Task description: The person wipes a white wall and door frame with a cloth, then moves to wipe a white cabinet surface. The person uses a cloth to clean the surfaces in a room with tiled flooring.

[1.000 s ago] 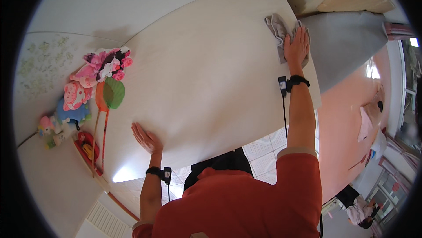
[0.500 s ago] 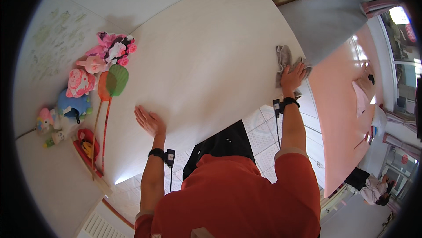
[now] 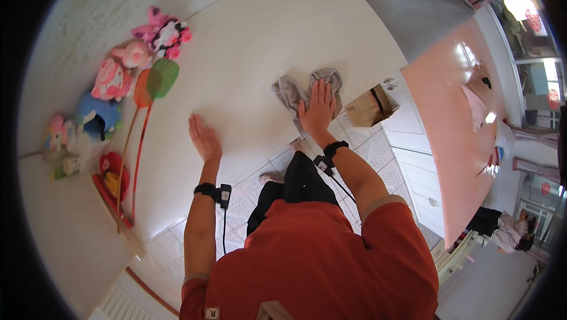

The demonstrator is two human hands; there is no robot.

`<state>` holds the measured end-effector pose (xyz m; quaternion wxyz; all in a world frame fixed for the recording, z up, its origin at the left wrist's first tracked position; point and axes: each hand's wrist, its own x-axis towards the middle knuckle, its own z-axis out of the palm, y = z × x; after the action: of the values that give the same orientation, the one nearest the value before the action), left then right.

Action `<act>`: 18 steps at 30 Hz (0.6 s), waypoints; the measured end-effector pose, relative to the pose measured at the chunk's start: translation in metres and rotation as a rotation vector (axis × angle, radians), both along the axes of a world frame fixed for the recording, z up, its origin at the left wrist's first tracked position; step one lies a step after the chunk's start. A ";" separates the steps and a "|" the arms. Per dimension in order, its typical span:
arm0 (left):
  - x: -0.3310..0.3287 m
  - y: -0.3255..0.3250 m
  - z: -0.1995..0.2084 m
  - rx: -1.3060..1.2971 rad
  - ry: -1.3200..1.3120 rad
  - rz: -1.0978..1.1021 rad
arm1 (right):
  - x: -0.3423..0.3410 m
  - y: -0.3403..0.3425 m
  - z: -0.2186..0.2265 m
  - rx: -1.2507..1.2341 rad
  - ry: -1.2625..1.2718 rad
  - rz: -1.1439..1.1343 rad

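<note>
My right hand [image 3: 318, 110] lies flat on a crumpled grey cloth [image 3: 288, 94] near the table's front edge, pressing it against the pale tabletop [image 3: 248, 42]. Its fingers are stretched out over the cloth, which bunches up on both sides of them. My left hand [image 3: 205, 140] is at the left part of the table, palm down with fingers extended and nothing in it. Left of it are a green and an orange fly swatter [image 3: 162, 78] with long handles.
Plush toys [image 3: 112, 78], artificial flowers [image 3: 168, 35] and a red container [image 3: 109, 181] line the left side. A brown paper bag [image 3: 367, 108] stands beyond the right front edge, by white cabinets [image 3: 413, 160]. A pink surface [image 3: 443, 89] lies right; another person [image 3: 508, 231] is far right.
My right hand has slid the cloth from the table's right end leftward and nearer to me. The paper bag has come into sight. My left hand stays at nearly the same place.
</note>
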<state>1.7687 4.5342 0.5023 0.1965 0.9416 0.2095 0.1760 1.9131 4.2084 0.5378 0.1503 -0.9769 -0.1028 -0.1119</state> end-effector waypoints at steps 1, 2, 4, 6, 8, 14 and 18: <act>-0.013 0.001 0.005 -0.021 -0.012 -0.022 | -0.016 0.015 0.001 0.027 0.017 0.062; -0.025 -0.001 0.011 -0.041 -0.024 -0.039 | -0.030 0.028 0.001 0.027 0.033 0.120; -0.052 -0.002 0.020 -0.059 -0.059 -0.030 | -0.058 0.055 0.002 0.029 0.063 0.247; -0.087 0.004 0.020 -0.008 -0.038 0.052 | -0.087 0.083 0.006 0.049 0.099 0.404; -0.122 0.010 0.022 0.046 -0.013 0.133 | -0.114 0.118 0.006 0.054 0.146 0.550; -0.214 0.026 0.023 0.007 0.056 0.344 | -0.214 0.221 0.003 0.218 0.192 1.071; -0.261 0.027 0.030 -0.036 0.115 0.372 | -0.272 0.265 0.000 0.327 0.179 1.319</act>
<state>1.5079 4.5612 0.5324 0.1653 0.8915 0.3937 0.1514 1.6411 4.4734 0.5374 0.3407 -0.6801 -0.6454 0.0702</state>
